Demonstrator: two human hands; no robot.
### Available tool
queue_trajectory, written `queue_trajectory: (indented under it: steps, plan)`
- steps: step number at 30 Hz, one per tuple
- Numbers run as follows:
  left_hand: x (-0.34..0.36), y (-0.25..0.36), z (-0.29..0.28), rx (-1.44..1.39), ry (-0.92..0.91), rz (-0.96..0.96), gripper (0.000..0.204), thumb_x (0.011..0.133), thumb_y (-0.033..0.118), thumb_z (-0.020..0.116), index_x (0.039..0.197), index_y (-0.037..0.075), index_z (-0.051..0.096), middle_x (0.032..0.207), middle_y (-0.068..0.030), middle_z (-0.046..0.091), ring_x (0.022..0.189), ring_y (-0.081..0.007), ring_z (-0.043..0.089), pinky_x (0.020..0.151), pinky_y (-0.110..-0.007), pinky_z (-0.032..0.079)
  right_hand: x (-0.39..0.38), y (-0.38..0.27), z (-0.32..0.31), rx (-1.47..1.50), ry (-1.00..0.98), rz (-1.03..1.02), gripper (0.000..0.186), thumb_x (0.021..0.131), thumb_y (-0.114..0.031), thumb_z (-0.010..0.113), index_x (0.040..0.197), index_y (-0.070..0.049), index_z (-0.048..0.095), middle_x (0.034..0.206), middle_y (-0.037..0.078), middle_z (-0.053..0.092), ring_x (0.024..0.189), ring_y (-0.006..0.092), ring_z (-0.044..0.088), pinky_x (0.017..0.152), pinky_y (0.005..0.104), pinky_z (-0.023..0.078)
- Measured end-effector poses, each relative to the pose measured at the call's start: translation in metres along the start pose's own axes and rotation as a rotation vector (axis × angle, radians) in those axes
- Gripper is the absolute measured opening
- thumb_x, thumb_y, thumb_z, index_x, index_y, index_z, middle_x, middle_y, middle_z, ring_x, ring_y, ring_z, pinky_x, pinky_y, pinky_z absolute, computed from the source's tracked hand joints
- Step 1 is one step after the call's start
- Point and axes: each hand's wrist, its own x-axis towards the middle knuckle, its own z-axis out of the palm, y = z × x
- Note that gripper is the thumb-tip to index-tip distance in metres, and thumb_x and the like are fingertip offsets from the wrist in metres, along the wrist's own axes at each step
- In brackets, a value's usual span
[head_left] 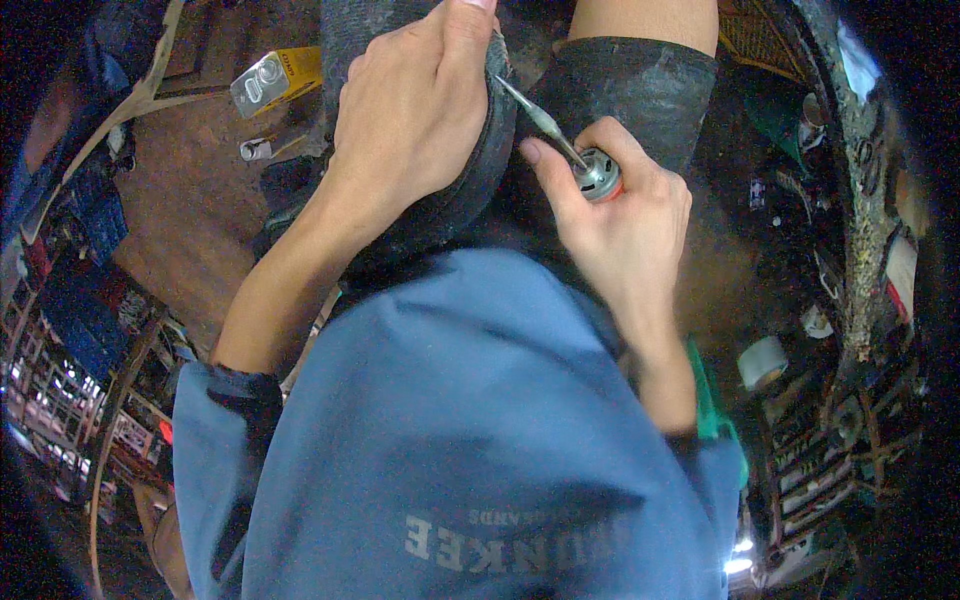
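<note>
My left hand (415,115) lies back upward over my left knee, its thumb reaching the top edge of the picture. Its fingers curl under out of sight, and whatever they grip is hidden. Closed around a small rotary tool (600,178) is my right hand (640,205), with the tool's round silver end showing between thumb and forefinger. A slim pointed bit (545,122) sticks out of that end toward the left hand; its tip appears close to the dark cloth of the left trouser leg (492,165). The right trouser leg (635,95) is dark and dusty.
On the brown floor (190,200) at the left stand a yellow-and-silver can (275,82) and a small white container (256,150). A white roll (762,362) and a green object (708,395) are at the right. A rough wooden post (860,220) rises along the right side.
</note>
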Motion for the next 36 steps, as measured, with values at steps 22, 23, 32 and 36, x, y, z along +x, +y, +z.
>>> queue_trajectory:
  steps: [22,23,32,36]
  plan:
    - [-0.0018,0.0024,0.0025,-0.022,0.011,-0.018,0.059,0.121,0.042,0.034,0.099,-0.001,0.068,0.083,-0.0219,0.066,0.084,-0.0393,0.068,0.082,-0.047,0.051,-0.0008,0.0012,0.0014,0.02,-0.011,0.009,0.042,0.091,-0.043,0.089,0.083,-0.007,0.068,0.063,0.015,0.065,0.058,0.0383,0.069,0.058,0.0453,0.054]
    - [-0.0021,0.0024,0.0025,-0.011,0.018,0.004,0.059,0.121,0.042,0.034,0.099,-0.001,0.068,0.083,-0.0217,0.066,0.083,-0.039,0.068,0.081,-0.047,0.051,-0.0002,0.0019,0.0021,0.036,-0.007,0.004,0.045,0.091,-0.045,0.088,0.08,-0.008,0.065,0.063,0.015,0.066,0.059,0.0405,0.069,0.057,0.049,0.054]
    - [-0.0029,0.003,0.0024,0.005,0.022,0.019,0.06,0.122,0.042,0.033,0.097,-0.001,0.067,0.081,-0.0209,0.064,0.081,-0.0374,0.066,0.08,-0.046,0.05,-0.0008,0.0022,0.0017,0.043,-0.016,0.001,0.048,0.092,-0.048,0.086,0.076,-0.009,0.062,0.062,0.015,0.066,0.059,0.0427,0.069,0.055,0.0532,0.054]
    - [-0.003,0.0032,0.0027,-0.002,0.018,0.017,0.06,0.122,0.042,0.033,0.096,-0.001,0.067,0.08,-0.0204,0.064,0.081,-0.0367,0.066,0.08,-0.046,0.05,-0.0011,0.0021,0.0013,0.03,-0.008,-0.008,0.048,0.092,-0.048,0.086,0.076,-0.009,0.062,0.062,0.015,0.066,0.059,0.0427,0.069,0.055,0.0534,0.053]
